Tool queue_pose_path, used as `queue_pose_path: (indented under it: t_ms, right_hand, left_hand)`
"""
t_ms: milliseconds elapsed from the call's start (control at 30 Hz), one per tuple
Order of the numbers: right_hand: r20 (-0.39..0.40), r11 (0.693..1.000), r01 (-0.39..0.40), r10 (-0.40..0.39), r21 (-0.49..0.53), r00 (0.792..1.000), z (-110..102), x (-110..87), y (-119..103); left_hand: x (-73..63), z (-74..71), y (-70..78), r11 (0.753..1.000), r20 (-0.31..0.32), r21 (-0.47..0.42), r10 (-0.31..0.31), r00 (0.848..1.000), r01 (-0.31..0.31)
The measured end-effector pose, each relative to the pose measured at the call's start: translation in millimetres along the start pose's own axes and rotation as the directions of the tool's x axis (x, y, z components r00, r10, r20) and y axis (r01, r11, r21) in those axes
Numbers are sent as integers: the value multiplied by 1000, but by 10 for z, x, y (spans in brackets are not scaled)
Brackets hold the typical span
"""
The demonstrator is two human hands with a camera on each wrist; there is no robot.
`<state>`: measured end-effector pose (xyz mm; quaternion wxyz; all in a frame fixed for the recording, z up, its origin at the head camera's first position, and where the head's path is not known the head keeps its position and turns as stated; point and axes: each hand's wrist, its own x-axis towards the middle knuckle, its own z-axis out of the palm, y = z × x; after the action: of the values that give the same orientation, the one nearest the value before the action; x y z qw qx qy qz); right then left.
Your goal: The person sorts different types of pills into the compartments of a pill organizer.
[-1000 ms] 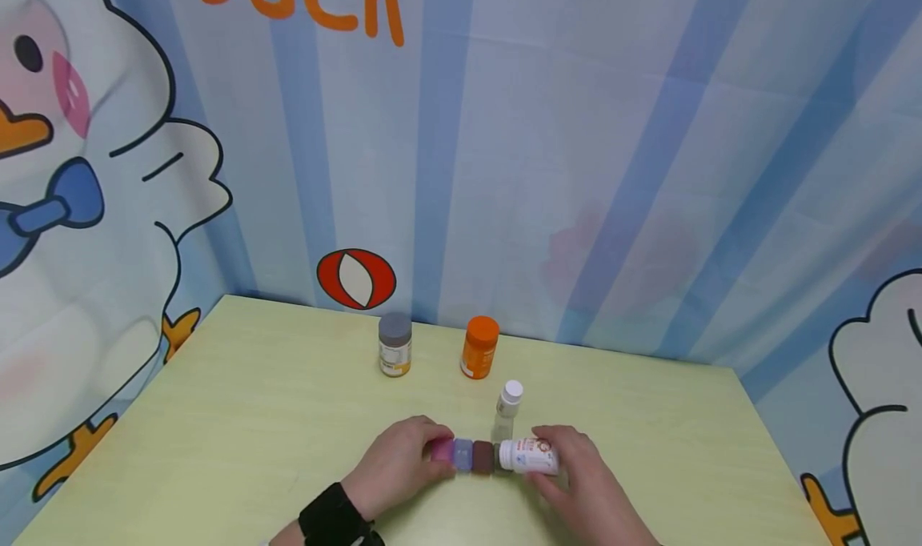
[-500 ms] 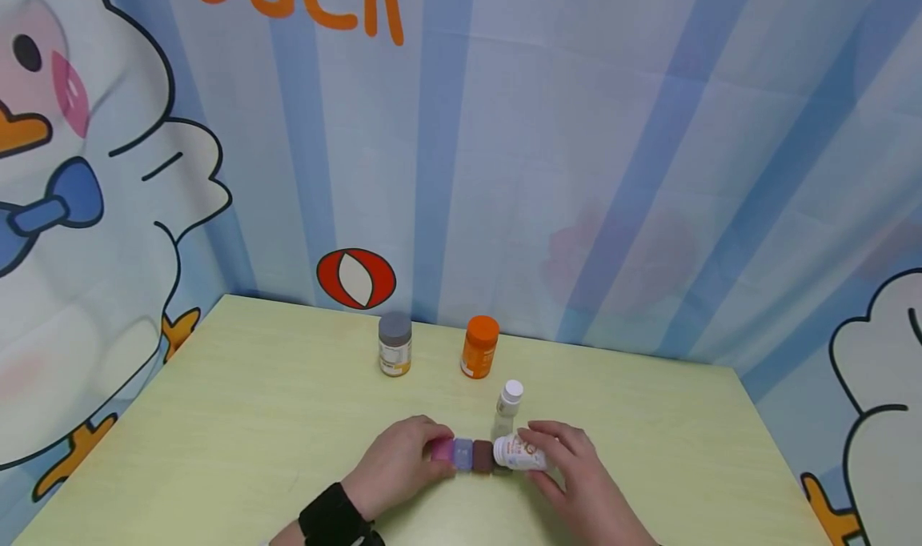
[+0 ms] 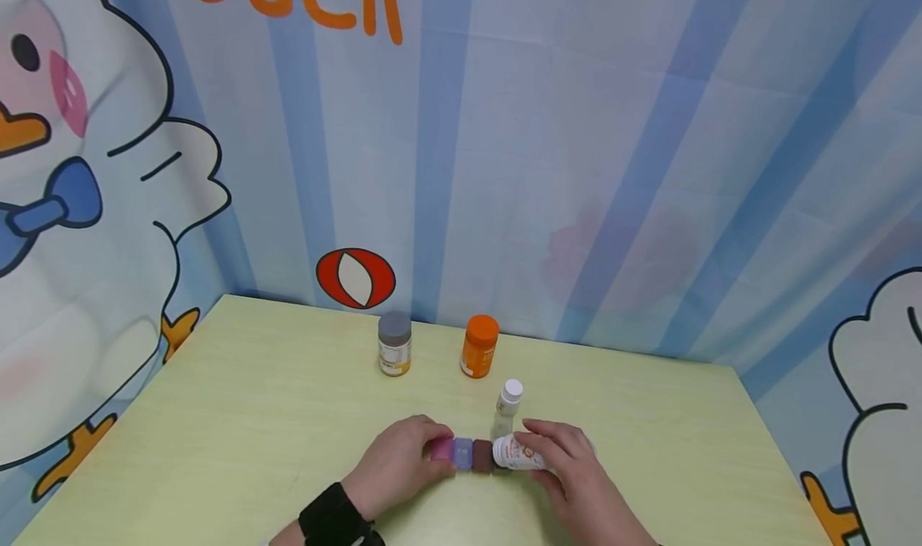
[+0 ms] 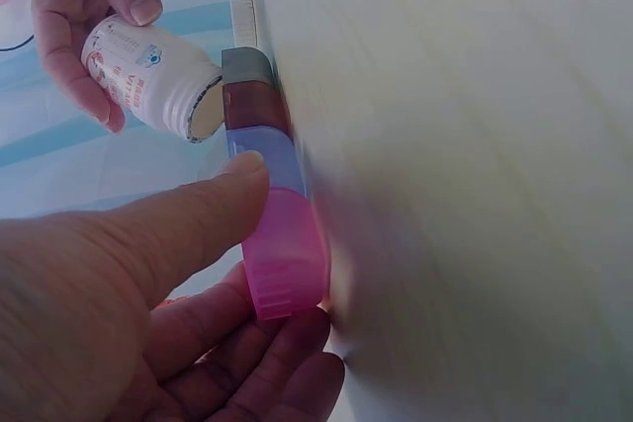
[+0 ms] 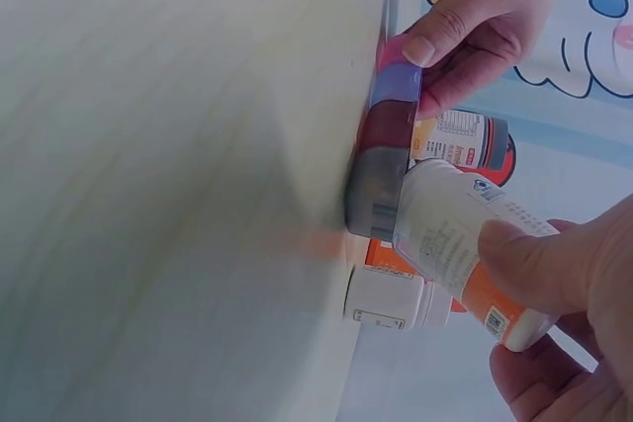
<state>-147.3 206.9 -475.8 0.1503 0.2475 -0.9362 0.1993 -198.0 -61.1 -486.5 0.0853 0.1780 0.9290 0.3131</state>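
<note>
At left, the left hand (image 3: 396, 462) pinches the pink end of a four-coloured case (image 3: 463, 455) lying on the surface (image 3: 288, 402), fingers nearly together around it. Behind stand a grey-capped jar (image 3: 394, 346), an orange bottle (image 3: 479, 347) and, nearer, a white-capped bottle (image 3: 507, 406). Rightmost, the right hand's (image 3: 576, 475) fingers, spread a bottle's width, grip a tilted white bottle (image 3: 515, 453), mouth at the case's grey end.

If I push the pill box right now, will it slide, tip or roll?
The pill box will probably slide rather than roll, being low and long. It looks stiff, its four coloured sections in a straight row. It might pivot about its pink end, which the left hand holds.
</note>
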Motion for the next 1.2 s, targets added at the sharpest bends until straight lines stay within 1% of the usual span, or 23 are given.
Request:
queue_pose_path:
  t_ms: [200, 267, 433, 533, 633, 767, 867, 1067, 1133, 1200]
  right_hand:
    - [-17, 1000, -19, 19, 2, 1000, -17, 0, -22]
    - [-30, 1000, 3, -3, -1, 1000, -15, 2, -20]
    - [-53, 996, 90, -91, -24, 994, -3, 4, -2]
    - [-47, 995, 95, -96, -26, 994, -6, 2, -1]
    - [-12, 998, 53, -53, -20, 999, -23, 3, -17]
    - [68, 999, -43, 45, -31, 997, -61, 10, -40]
    - [119, 992, -106, 113, -68, 986, -82, 9, -28]
    - [196, 977, -180, 200, -114, 960, -73, 1, 20]
    - [211, 973, -198, 219, -117, 953, -64, 2, 22]
    - [207, 969, -216, 237, -118, 949, -61, 2, 18]
  left_hand:
    - [-3, -4, 3, 1000, -7, 4, 12, 1000, -12]
    - [0, -5, 2, 1000, -7, 6, 14, 1000, -13]
    - [6, -4, 3, 1000, -4, 7, 9, 1000, -9]
    - [8, -2, 4, 1000, -5, 10, 9, 1000, -9]
    - [6, -6, 7, 1000, -5, 13, 7, 1000, -7]
    - [0, -8, 7, 1000, -4, 14, 8, 1000, -8]
    - [-8, -9, 5, 1000, -8, 14, 15, 1000, -15]
    - [-6, -7, 3, 1000, -9, 0, 8, 1000, -8]
    - [-1, -4, 2, 1000, -5, -3, 2, 1000, -2]
    - [0, -2, 1, 1000, -3, -5, 0, 1000, 0]
